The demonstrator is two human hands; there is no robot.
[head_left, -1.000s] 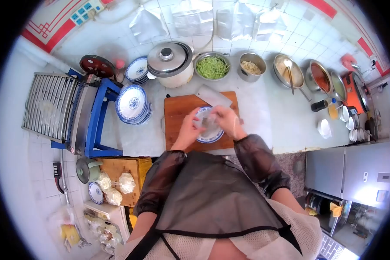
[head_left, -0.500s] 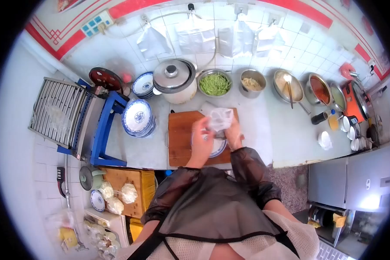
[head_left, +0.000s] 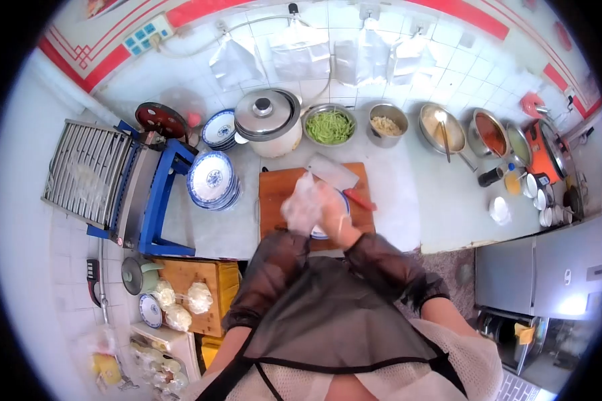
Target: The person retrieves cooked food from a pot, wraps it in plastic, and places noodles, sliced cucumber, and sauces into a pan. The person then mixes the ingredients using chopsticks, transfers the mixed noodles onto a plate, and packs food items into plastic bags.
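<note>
Blue-framed machine (head_left: 157, 197): is standing at the surface's left end, closing off that side.
Plate stacks: two blue-patterned piles are standing near one another, the nearer one (head_left: 214, 179) facing a pale strip of surface (head_left: 237, 230) that is running up to the board.
Cooker (head_left: 267, 127): is standing behind the board's far left corner, its lid on.
Board (head_left: 273, 214): is lying near the surface's front edge, wood showing widest along its left side.
Left hand (head_left: 306, 208): is showing through clear crumpled plastic (head_left: 305, 184) over the board; its grip is veiled, so I cannot tell its state.
Dish (head_left: 320, 233): is sitting on the board beneath both hands, its blue rim peeking out.
Right hand (head_left: 334, 207): is overlapping the plastic; its grip is blurring, and I cannot tell whether it is pinching.
Cleaver (head_left: 332, 171): is lying across the board's far edge.
Red item (head_left: 359, 199): is jutting past the board's right edge.
Right side: a broad stretch of surface is running from there to the white bowl (head_left: 497, 209).
Back row: greens (head_left: 330, 127), a pot (head_left: 387, 125) and pans are lining the wall side.
</note>
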